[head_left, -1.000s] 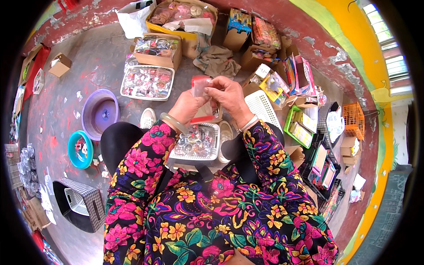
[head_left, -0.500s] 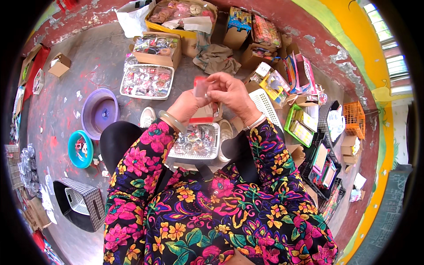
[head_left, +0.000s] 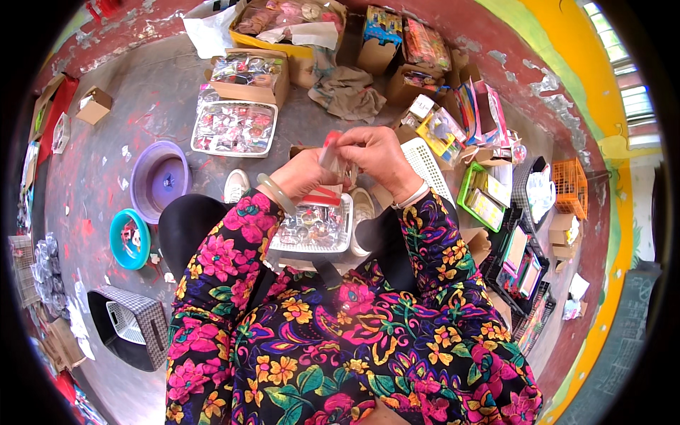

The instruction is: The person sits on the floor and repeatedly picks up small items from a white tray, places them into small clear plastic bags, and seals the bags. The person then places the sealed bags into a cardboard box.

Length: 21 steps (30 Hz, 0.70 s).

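Note:
A small clear plastic bag [head_left: 329, 150] with a red top edge is held up in front of me, over the basket between my feet. My left hand [head_left: 303, 174] is closed round its lower part from the left. From the right, my right hand [head_left: 375, 157] pinches near the red edge with thumb and forefinger. What the bag contains, if anything, cannot be made out. Just below my hands, a white basket [head_left: 347, 225] holds several small packaged items, with a red-edged piece lying across its far side.
Another white basket of packets [head_left: 199, 147] stands ahead, with an open carton [head_left: 244, 92] behind it. To the left are a purple basin [head_left: 144, 185] and a teal basin [head_left: 115, 244]. A green basket [head_left: 465, 190] and a black crate [head_left: 524, 301] stand on the right.
The bag has turned from showing its flat face to nearly edge-on. Both hands have dropped slightly, and my right hand's fingers have shifted on the bag's top.

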Available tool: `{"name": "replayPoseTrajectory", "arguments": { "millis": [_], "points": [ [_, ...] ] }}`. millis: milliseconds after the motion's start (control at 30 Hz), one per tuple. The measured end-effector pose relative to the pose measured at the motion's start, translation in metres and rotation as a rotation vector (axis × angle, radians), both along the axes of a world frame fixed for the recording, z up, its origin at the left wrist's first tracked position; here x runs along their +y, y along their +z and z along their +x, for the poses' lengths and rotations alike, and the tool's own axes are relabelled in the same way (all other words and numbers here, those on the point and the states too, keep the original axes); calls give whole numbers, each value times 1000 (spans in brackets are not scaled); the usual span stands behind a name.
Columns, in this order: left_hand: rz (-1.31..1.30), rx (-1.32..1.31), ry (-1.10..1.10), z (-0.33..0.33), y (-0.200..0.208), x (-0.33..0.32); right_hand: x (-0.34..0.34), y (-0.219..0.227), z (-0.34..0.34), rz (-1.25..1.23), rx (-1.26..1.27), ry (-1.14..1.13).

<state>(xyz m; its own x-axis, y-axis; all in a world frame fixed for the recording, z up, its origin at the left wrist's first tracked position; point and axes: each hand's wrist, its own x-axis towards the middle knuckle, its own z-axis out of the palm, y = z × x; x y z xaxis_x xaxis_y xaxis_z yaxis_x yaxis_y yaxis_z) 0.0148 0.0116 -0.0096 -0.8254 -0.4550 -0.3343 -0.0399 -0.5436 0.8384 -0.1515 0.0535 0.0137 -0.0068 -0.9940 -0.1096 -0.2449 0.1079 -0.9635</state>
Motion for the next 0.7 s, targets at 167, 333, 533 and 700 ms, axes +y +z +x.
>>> {"name": "replayPoseTrajectory", "arguments": {
  "millis": [167, 333, 533, 700],
  "points": [
    [7, 36, -36, 0, 5, -1, -1, 17, -3, 133, -107, -46],
    [20, -62, -93, 1, 6, 1, -5, 12, -20, 22, -208, -118],
    [70, -75, -73, 5, 10, -3, -5, 31, -58, 23, -422, -88],
    [-108, -142, -110, 4, 1, -4, -5, 22, -38, 247, -112, 172]
  ]
}}
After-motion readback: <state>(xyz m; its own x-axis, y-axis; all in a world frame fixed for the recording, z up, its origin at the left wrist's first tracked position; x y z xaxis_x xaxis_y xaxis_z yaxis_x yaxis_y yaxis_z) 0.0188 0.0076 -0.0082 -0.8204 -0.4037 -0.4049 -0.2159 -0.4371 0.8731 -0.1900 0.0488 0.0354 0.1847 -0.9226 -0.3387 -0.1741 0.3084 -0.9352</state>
